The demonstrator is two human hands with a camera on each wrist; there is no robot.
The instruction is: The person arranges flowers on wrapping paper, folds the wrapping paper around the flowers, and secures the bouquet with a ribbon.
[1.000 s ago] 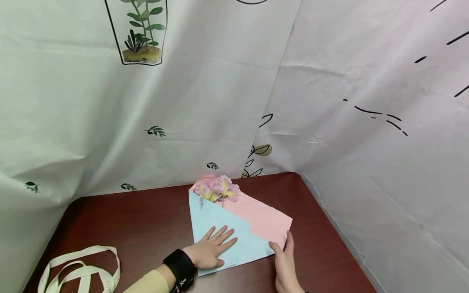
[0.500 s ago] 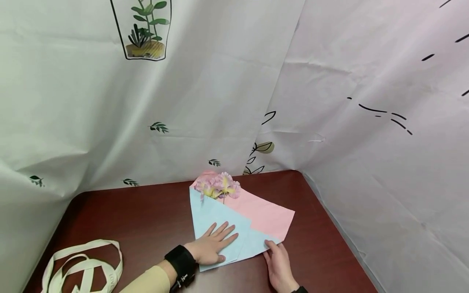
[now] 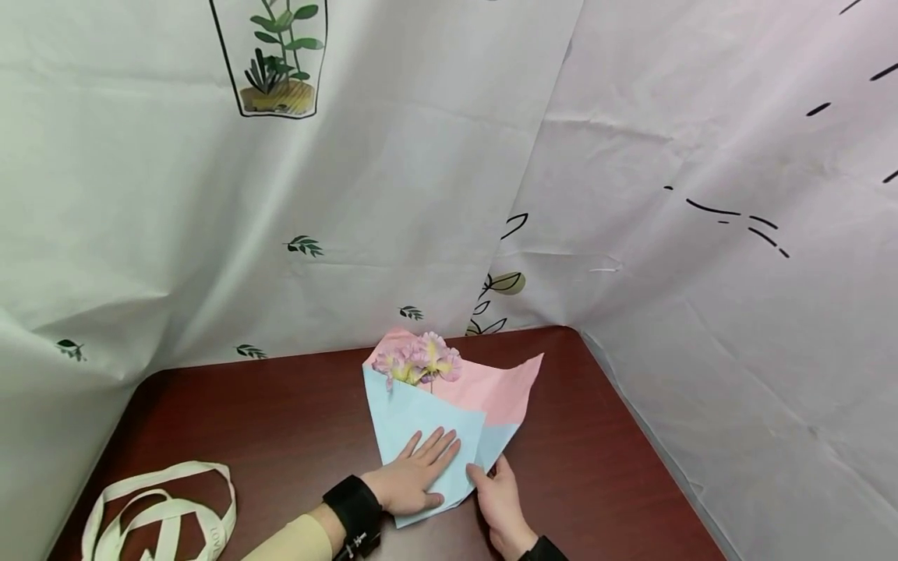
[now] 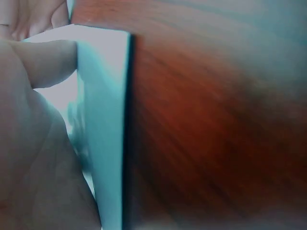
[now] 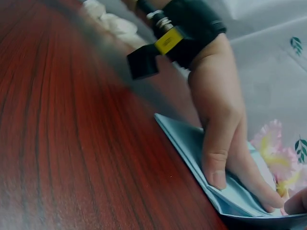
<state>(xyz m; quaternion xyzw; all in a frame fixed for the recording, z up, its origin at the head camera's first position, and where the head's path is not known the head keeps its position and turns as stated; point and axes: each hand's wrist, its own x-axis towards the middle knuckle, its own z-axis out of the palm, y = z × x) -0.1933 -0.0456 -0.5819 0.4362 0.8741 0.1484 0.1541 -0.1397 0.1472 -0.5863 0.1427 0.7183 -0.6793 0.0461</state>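
Observation:
A sheet of wrapping paper point(image 3: 400, 417), blue outside and pink inside, lies folded around pink-and-yellow flowers point(image 3: 424, 360) whose heads show at its top. My left hand point(image 3: 414, 477) rests on the blue fold with its fingers spread; in the right wrist view its thumb point(image 5: 217, 175) lies near the paper's lower edge. My right hand point(image 3: 501, 499) pinches the paper's right edge between thumb and fingers, and the pink corner point(image 3: 515, 382) beyond it stands raised. In the left wrist view the blue paper edge point(image 4: 108, 120) runs beside the left palm.
A looped white ribbon point(image 3: 164, 506) lies at the table's left front. The dark red-brown table point(image 3: 281, 421) meets a white printed curtain point(image 3: 393, 171) at the back and right. Black bands circle both wrists.
My right hand has moved left, drawing the paper's right side inward. The pink right corner has lifted and folded toward the flowers. My left hand stays pressed on the paper, shifted slightly right.

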